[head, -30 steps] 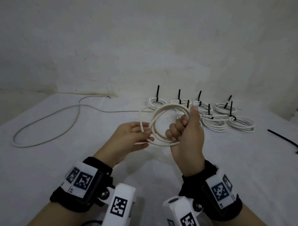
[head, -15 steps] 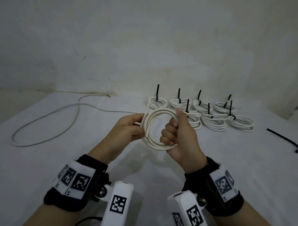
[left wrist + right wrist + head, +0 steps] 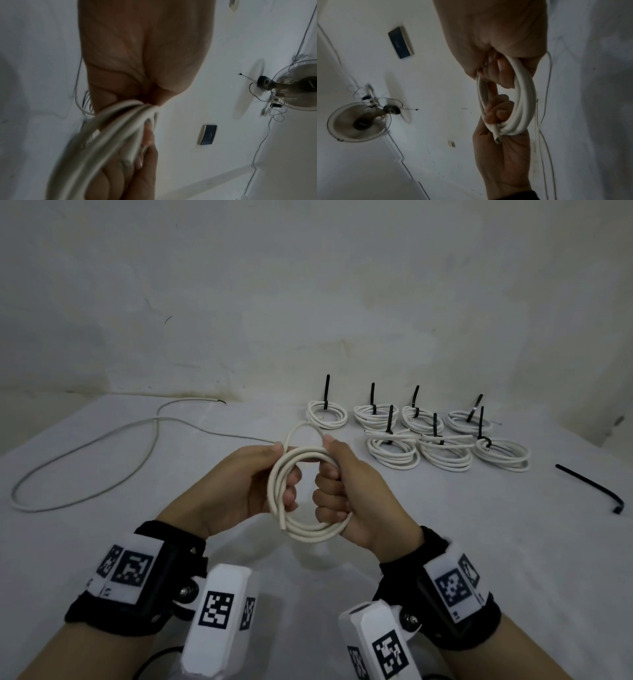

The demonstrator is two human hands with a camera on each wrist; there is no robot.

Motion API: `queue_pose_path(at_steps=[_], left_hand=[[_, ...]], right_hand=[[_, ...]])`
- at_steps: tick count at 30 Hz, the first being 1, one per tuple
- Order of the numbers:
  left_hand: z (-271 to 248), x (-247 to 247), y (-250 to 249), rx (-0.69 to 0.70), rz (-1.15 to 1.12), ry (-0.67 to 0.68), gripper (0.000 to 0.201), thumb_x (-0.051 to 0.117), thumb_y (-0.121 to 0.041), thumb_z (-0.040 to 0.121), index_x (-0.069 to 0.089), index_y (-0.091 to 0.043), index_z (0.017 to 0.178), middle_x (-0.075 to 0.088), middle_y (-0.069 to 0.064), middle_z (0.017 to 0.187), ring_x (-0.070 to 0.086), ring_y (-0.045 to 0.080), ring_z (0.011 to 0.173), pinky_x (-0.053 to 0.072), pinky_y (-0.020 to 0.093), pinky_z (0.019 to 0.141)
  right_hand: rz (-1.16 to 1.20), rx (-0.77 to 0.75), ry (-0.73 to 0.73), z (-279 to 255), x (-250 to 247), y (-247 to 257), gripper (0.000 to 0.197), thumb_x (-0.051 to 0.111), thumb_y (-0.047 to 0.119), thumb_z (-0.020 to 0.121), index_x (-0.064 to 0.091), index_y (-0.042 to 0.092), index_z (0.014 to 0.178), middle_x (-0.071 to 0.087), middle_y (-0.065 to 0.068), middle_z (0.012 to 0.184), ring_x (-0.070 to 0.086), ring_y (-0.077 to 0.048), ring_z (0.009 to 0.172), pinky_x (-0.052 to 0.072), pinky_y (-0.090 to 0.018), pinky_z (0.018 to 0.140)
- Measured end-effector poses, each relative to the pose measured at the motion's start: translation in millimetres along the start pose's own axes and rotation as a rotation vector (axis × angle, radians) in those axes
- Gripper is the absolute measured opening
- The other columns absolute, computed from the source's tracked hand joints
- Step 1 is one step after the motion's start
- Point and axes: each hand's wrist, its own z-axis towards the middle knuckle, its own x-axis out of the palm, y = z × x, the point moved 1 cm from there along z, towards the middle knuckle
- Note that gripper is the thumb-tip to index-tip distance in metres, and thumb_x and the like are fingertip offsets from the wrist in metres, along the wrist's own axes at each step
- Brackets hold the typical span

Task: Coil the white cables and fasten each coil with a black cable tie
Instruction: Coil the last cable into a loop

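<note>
While no container is seen, a white cable coil (image 3: pixel 310 494) is gripped by the curled left hand (image 3: pixel 253 481) and right hand (image 3: pixel 356 494); fingertips are hidden behind strands.

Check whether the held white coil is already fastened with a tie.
Not fastened. The coil has no black tie; both hands grip it, and a spare black cable tie lies on the table.

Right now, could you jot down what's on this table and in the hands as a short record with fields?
held coil: white cable coil, untied, gripped by both hands
left hand: grips the coil's left side
right hand: fingers curled through the coil's right side
finished coils: seven, each with a black tie, far right
spare tie: black, lying at right
loose cable: uncoiled, at left
surface: white table
</note>
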Motion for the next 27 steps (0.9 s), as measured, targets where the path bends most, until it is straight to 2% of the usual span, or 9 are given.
queue_pose_path(at_steps=[6, 10, 13, 16, 18, 20, 23, 25, 27], left_hand=[[-1.3, -1.4, 0.2, -0.151, -0.004, 0.061, 0.048, 0.027, -0.038, 0.097, 0.058, -0.004, 0.083, 0.040, 0.003, 0.053, 0.044, 0.015, 0.045, 0.048, 0.027, 0.051], [-1.2, 8.6, 1.5, -0.126, -0.045, 0.100, 0.050, 0.028, -0.055, 0.086, 0.047, -0.010, 0.076, 0.028, -0.003, 0.049, 0.033, 0.010, 0.041, 0.042, 0.023, 0.047], [-2.3, 15.7, 1.1, -0.048, 0.042, 0.075, 0.037, 0.041, -0.050, 0.082, 0.035, -0.015, 0.071, 0.023, -0.006, 0.049, 0.024, 0.006, 0.039, 0.034, 0.018, 0.042], [-3.8, 14.6, -0.1, -0.017, 0.087, 0.055, 0.032, 0.044, -0.042, 0.085, 0.034, -0.018, 0.067, 0.020, -0.006, 0.051, 0.020, 0.006, 0.040, 0.029, 0.017, 0.041], [-5.0, 13.3, -1.0, -0.014, 0.114, 0.066, 0.032, 0.045, -0.042, 0.086, 0.043, -0.021, 0.062, 0.020, -0.004, 0.052, 0.020, 0.007, 0.041, 0.029, 0.018, 0.041], [-6.0, 13.5, -1.4, -0.009, 0.151, 0.092, 0.035, 0.044, -0.043, 0.087, 0.047, -0.025, 0.057, 0.020, -0.004, 0.053, 0.020, 0.008, 0.043, 0.029, 0.019, 0.042], [-6.2, 14.3, -1.6, -0.003, 0.189, 0.087, 0.032, 0.044, -0.040, 0.088, 0.045, -0.021, 0.063, 0.022, -0.004, 0.053, 0.020, 0.008, 0.043, 0.029, 0.018, 0.042], [-4.3, 11.8, -1.2, 0.014, 0.216, 0.039, 0.029, 0.041, -0.035, 0.094, 0.043, -0.013, 0.075, 0.023, -0.005, 0.052, 0.021, 0.008, 0.042, 0.028, 0.018, 0.041], [-1.5, 8.2, -0.9, 0.047, 0.221, -0.021, 0.028, 0.038, -0.030, 0.098, 0.041, -0.010, 0.078, 0.024, -0.005, 0.052, 0.022, 0.008, 0.042, 0.028, 0.018, 0.041]], right_hand=[[-0.239, -0.154, -0.089, -6.6, 9.5, -0.5, 0.046, 0.049, 0.038, 0.096, 0.036, 0.014, 0.059, 0.020, 0.005, 0.045, 0.018, -0.009, 0.037, 0.017, -0.020, 0.039], [-0.239, -0.185, -0.128, -5.6, 9.7, -1.7, 0.042, 0.052, 0.039, 0.095, 0.039, 0.013, 0.064, 0.022, 0.006, 0.044, 0.019, -0.009, 0.037, 0.022, -0.019, 0.037], [-0.369, -0.286, -0.170, -3.0, 7.9, -1.4, 0.032, 0.054, 0.038, 0.094, 0.047, 0.015, 0.072, 0.036, 0.005, 0.049, 0.032, -0.010, 0.040, 0.036, -0.024, 0.042], [-0.696, -0.549, -0.209, 3.3, 1.3, 7.9, 0.017, 0.059, 0.037, 0.091, 0.058, 0.024, 0.102, 0.059, 0.004, 0.090, 0.057, -0.007, 0.078, 0.046, -0.025, 0.073], [-0.953, -0.621, -0.095, 10.3, -4.2, 16.9, 0.027, 0.056, 0.047, 0.087, 0.055, 0.037, 0.112, 0.048, 0.007, 0.128, 0.043, -0.007, 0.121, 0.034, -0.026, 0.099], [-1.138, -0.572, 0.053, 15.5, -9.4, 24.6, 0.036, 0.048, 0.056, 0.083, 0.054, 0.042, 0.116, 0.039, 0.012, 0.142, 0.027, -0.006, 0.136, 0.021, -0.032, 0.111], [-1.171, -0.578, 0.110, 19.6, -18.9, 33.3, 0.039, 0.051, 0.064, 0.079, 0.060, 0.036, 0.105, 0.062, 0.017, 0.110, 0.054, -0.001, 0.109, 0.037, -0.042, 0.104], [-1.123, -0.661, 0.119, 18.1, -21.9, 35.7, 0.030, 0.063, 0.051, 0.078, 0.063, 0.027, 0.096, 0.064, 0.008, 0.085, 0.060, -0.005, 0.083, 0.050, -0.030, 0.084], [-1.078, -0.778, 0.095, 16.5, -21.1, 34.5, 0.017, 0.068, 0.032, 0.080, 0.064, 0.022, 0.092, 0.061, 0.003, 0.076, 0.057, -0.007, 0.070, 0.049, -0.021, 0.068]])
